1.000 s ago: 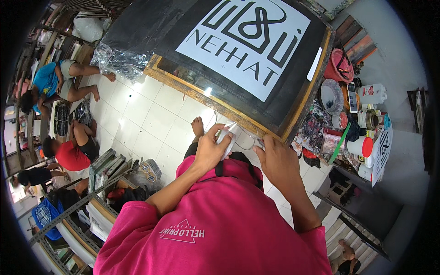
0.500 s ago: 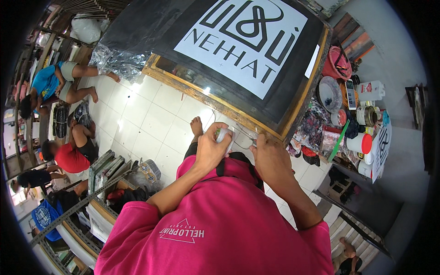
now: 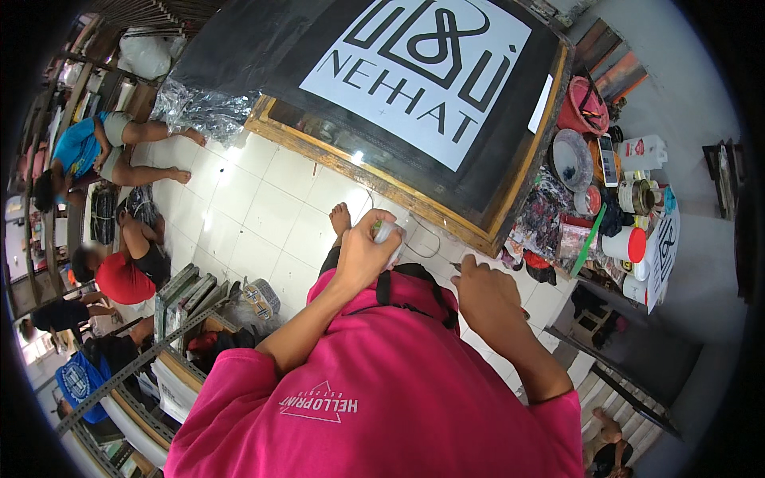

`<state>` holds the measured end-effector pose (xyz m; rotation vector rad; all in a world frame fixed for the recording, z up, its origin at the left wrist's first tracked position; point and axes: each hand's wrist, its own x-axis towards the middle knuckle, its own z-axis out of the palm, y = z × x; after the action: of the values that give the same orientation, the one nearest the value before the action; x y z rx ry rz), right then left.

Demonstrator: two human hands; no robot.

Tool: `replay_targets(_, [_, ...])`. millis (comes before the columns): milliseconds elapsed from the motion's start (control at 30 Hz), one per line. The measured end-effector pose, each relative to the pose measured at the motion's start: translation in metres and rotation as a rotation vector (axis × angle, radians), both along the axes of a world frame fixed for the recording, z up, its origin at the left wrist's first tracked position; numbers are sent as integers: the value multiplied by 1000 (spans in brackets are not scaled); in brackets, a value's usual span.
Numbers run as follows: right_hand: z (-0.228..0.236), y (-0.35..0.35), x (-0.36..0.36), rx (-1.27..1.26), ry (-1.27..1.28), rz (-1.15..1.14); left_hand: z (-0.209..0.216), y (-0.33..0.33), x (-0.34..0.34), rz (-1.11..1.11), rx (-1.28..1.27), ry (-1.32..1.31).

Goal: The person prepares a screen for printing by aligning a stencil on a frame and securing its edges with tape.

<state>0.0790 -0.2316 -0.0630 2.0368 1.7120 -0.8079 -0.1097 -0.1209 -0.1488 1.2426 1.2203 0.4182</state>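
Observation:
My left hand (image 3: 363,253) is closed around a small whitish, translucent, roll-shaped thing (image 3: 388,234) in front of my waist. Its fingers curl over the top and hide part of it. To the right, my right hand (image 3: 486,293) is closed on a slim tool (image 3: 456,265). A dark tip shows at the tool's front and its other end peeks out by the wrist side; the fist covers its middle, so its kind is unclear. Beyond both hands stands a glass-topped table with a wooden frame (image 3: 366,177), bearing a white sheet with black lettering (image 3: 382,112).
At the right stand a red basin (image 3: 580,107), a grey bowl (image 3: 571,159), a phone (image 3: 608,159), a green strip (image 3: 588,243) and a white tub with a red lid (image 3: 625,243). A metal rack (image 3: 143,347) is at the left. Several people sit on the tiled floor (image 3: 271,209).
My right hand has moved down and right, away from the table edge and from my left hand. The left hand keeps its hold and has barely shifted.

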Motion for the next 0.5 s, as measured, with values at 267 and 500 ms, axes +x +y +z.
replay_targets(267, [21,6,29,97,198,-204,-28,31,-45,-118,52,-13])
replay_targets(500, [-15,88,7,512,747,-514,18,49,-33,62,-126,-261])
